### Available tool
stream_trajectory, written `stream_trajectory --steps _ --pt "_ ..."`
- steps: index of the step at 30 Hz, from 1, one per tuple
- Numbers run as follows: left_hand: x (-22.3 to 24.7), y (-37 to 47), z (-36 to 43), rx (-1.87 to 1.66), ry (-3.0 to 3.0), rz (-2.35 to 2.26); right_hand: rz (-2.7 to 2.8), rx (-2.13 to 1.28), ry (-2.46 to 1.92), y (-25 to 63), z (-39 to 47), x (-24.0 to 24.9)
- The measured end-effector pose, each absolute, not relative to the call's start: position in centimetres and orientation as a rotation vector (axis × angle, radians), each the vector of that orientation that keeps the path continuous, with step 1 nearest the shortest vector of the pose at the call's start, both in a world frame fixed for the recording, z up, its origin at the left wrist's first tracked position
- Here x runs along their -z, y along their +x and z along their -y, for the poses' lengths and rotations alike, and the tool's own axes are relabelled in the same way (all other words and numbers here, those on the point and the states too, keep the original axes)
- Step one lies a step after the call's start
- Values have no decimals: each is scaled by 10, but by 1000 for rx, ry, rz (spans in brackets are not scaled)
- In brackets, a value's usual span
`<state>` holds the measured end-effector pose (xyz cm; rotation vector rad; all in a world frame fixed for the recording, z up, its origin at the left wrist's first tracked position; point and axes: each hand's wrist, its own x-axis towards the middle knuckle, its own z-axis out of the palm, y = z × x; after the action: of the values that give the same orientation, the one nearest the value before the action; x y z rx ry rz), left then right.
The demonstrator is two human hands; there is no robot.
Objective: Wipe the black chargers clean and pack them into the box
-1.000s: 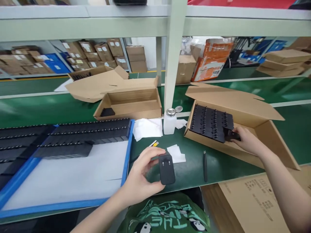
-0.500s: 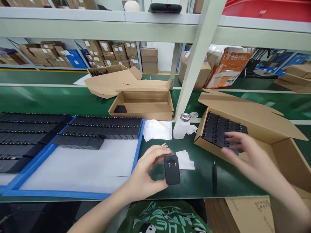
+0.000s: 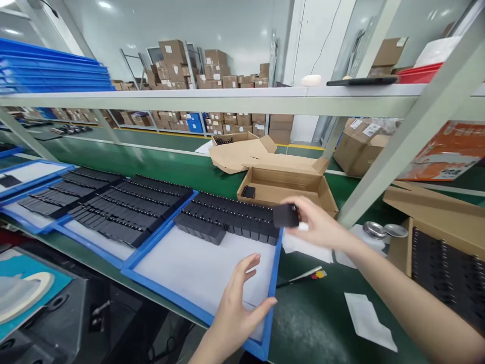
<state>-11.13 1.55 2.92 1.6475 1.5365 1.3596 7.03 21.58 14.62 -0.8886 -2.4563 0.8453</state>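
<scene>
A black power adapter (image 3: 285, 216) is gripped by my right hand (image 3: 312, 222), held up over the right end of the adapter rows. Those rows of black adapters (image 3: 231, 215) stand packed along the back of a blue-framed tray (image 3: 182, 278) with a white bottom. Above the tray's front right part, my left hand (image 3: 242, 303) is empty, thumb and fingers apart. Further black adapters (image 3: 129, 202) fill the tray on the left. At the far right, a cardboard box (image 3: 401, 242) holds more adapters in columns.
Behind my right hand lies an open cardboard box (image 3: 288, 177) with a black piece in its left corner. A pump bottle (image 3: 369, 237), white wipes (image 3: 369, 321) and a thin tool (image 3: 303, 274) are on the green bench. A slanting post (image 3: 394, 146) rises at the right.
The view has swung left. The adapter that was in my left hand is now in my right hand, which has moved from the right box to the tray. My left hand has let go.
</scene>
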Motion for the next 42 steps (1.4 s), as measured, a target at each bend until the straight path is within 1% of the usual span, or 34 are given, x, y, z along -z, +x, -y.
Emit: stream_trajectory --steps 4,8,13,17,19,22,25,27,30,33,38,42 --pt "-11 -135 -1 -1562 1428 -1676 2483 -816 -1094 -8 -323 -136" --pt "0 -149 11 -1668 1189 -1837 2571 -794 -1240 -71 -391 -109" --pt "4 -181 23 -1702 1072 -2002 2669 -817 -1198 -109 -419 -71" --pt "-10 -239 9 -1524 1263 -2132 2632 -868 -1198 -124 -420 -53" --pt "-18 -278 -14 -1455 1252 -2233 2592 -874 -1194 -128 -415 -56" --pt "-24 -335 -61 -1392 1147 -2349 2493 -819 -1177 -124 -391 -75" --pt "-23 -371 -102 -1248 1091 -2413 2398 -754 -1113 -106 -336 -92" --pt "-22 -381 -117 -1144 1095 -2419 2425 -798 -1024 -90 -287 -90" --pt "-23 -378 -122 -1014 1157 -2379 2550 -989 -962 -71 -220 -68" --pt "-25 -356 -110 -892 1285 -2254 2572 -1093 -1052 -54 -181 -45" --pt "-31 -302 -77 -714 1574 -1932 2561 -1060 -1222 -12 -159 -42" --pt "-36 -281 -77 -658 1791 -1826 2523 -959 -1300 -3 -154 -42"
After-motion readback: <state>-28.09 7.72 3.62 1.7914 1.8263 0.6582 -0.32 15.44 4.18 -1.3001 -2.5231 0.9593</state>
